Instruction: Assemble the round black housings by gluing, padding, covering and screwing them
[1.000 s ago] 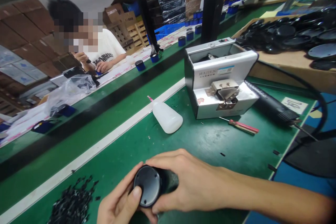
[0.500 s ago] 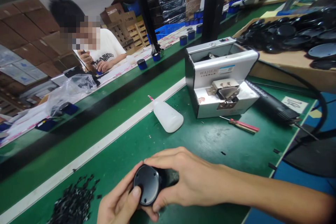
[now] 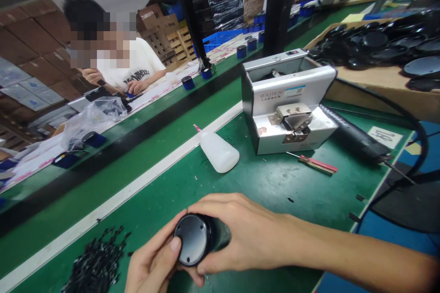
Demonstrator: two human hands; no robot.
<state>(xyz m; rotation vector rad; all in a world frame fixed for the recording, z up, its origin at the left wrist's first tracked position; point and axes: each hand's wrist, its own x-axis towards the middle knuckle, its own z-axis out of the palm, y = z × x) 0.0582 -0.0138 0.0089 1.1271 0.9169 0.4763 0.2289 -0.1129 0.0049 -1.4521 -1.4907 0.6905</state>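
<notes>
A black round cylinder part (image 3: 192, 239) lies on its side on the green bench mat (image 3: 268, 183), its flat end cap facing me. My right hand (image 3: 240, 233) wraps over its body from the right, fingers curled round it. My left hand (image 3: 154, 263) comes up from the bottom edge and its thumb presses on the end cap's rim. Both hands grip the same part.
A heap of small black pieces (image 3: 96, 263) lies at lower left. Behind are a white squeeze bottle (image 3: 218, 151), a silver screw feeder box (image 3: 288, 100), a red-handled screwdriver (image 3: 316, 165), a black electric driver (image 3: 357, 139) and a cardboard tray of black discs (image 3: 378, 46). A co-worker (image 3: 127, 68) sits across the conveyor.
My hands and the black part have barely shifted. The co-worker across the belt has lowered a hand and leaned slightly.
</notes>
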